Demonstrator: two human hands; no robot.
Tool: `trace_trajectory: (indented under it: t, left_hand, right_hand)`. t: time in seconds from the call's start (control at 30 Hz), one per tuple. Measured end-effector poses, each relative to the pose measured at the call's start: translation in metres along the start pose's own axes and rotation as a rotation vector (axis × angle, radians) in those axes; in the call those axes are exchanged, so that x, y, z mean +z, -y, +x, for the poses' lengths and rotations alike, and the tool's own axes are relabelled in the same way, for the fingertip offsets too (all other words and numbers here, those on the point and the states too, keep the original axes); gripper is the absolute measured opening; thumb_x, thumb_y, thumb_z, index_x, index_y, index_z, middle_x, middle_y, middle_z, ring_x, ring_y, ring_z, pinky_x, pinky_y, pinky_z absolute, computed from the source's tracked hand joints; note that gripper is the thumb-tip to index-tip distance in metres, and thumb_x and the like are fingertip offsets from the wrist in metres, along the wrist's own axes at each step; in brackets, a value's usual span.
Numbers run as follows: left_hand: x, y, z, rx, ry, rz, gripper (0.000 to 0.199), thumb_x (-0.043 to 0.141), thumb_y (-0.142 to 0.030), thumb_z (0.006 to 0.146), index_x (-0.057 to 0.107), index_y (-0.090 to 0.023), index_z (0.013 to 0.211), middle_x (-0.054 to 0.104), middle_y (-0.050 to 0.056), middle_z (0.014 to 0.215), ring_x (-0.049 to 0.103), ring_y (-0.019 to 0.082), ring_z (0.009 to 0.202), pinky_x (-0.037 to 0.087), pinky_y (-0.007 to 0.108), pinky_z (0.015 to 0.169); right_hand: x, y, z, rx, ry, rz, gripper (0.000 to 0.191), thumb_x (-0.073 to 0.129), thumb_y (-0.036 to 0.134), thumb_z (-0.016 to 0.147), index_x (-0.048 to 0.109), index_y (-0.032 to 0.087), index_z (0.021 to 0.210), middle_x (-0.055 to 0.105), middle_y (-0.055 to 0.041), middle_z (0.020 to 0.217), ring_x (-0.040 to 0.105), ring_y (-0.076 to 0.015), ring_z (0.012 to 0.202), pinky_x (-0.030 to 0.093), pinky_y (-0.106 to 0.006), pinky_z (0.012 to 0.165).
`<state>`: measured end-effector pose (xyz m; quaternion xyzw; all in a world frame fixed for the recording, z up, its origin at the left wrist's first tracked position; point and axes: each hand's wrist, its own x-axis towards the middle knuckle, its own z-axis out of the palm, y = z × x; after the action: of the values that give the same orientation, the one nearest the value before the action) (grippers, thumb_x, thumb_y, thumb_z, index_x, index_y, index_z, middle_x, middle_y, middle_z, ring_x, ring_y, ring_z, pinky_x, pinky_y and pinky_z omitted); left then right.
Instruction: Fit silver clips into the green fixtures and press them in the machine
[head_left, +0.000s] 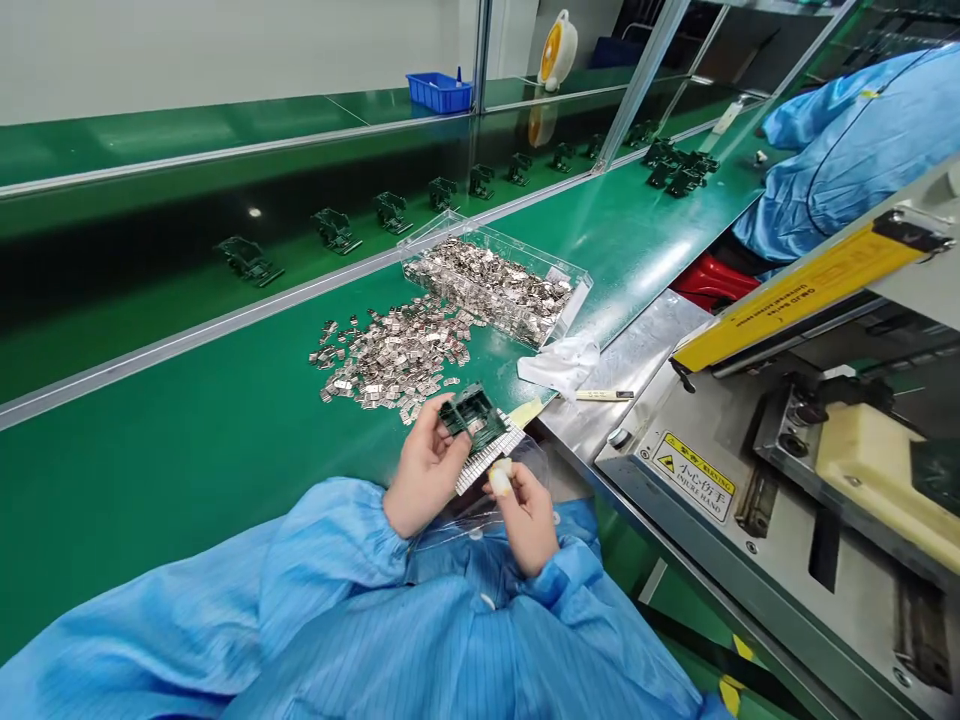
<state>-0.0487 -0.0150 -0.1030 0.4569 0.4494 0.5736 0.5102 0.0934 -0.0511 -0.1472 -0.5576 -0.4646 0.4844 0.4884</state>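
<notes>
My left hand holds a dark green plastic housing between thumb and fingers, tilted so its open hollow faces up. Close to it, my right hand is closed in a pinch, with whitish finger covers on the tips. Whatever those fingertips grip, if anything, is too small to see. Between the hands and below the housing lies a white gridded sheet of small pieces, partly hidden by both hands. Just beyond is a loose pile of small silvery metal pieces on the green table.
A clear plastic box of similar metal pieces stands behind the pile. White cloth and a cutter-like tool lie right. Dark housings sit on the moving-belt-like strip and far table. A machine with a warning label borders the right; a co-worker's blue sleeve shows beyond.
</notes>
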Motion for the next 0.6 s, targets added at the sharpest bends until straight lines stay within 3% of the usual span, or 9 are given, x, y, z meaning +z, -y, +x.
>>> trace_trajectory:
  t: [0.23, 0.33, 0.43, 0.6]
  left_hand:
    - [0.004, 0.021, 0.003, 0.067, 0.038, 0.068, 0.036, 0.058, -0.026, 0.091, 0.045, -0.020, 0.124, 0.061, 0.003, 0.096, 0.061, 0.015, 0.089, 0.050, 0.027, 0.081]
    - [0.002, 0.022, 0.002, 0.054, 0.047, 0.105, 0.037, 0.058, -0.025, 0.091, 0.046, -0.020, 0.125, 0.060, 0.002, 0.090, 0.060, 0.014, 0.080, 0.049, 0.025, 0.075]
    - [0.002, 0.022, 0.002, 0.033, 0.035, 0.139, 0.039, 0.060, -0.027, 0.089, 0.048, -0.020, 0.126, 0.059, 0.001, 0.085, 0.057, 0.013, 0.072, 0.047, 0.023, 0.067]
    - [0.004, 0.022, 0.002, 0.037, 0.008, 0.146, 0.041, 0.062, -0.027, 0.086, 0.052, -0.021, 0.125, 0.060, 0.002, 0.085, 0.058, 0.015, 0.074, 0.048, 0.025, 0.070]
  right_hand:
    - [0.016, -0.013, 0.022, -0.044, -0.091, -0.008, 0.048, 0.056, 0.061, 0.084, 0.054, 0.019, 0.060, 0.049, 0.0024, 0.049, 0.043, -0.0114, 0.045, 0.033, -0.024, 0.045]
    - [0.018, -0.021, 0.023, -0.083, -0.122, -0.006, 0.049, 0.051, 0.063, 0.084, 0.053, 0.020, 0.059, 0.046, 0.0031, 0.046, 0.039, -0.0112, 0.043, 0.031, -0.025, 0.044]
    - [0.020, -0.027, 0.023, -0.117, -0.143, -0.030, 0.046, 0.048, 0.058, 0.085, 0.052, 0.020, 0.059, 0.045, 0.0030, 0.046, 0.039, -0.0117, 0.043, 0.031, -0.025, 0.045]
    - [0.016, -0.031, 0.023, -0.181, -0.126, -0.115, 0.037, 0.045, 0.045, 0.088, 0.051, 0.021, 0.059, 0.046, 0.0023, 0.048, 0.040, -0.0130, 0.045, 0.031, -0.027, 0.047]
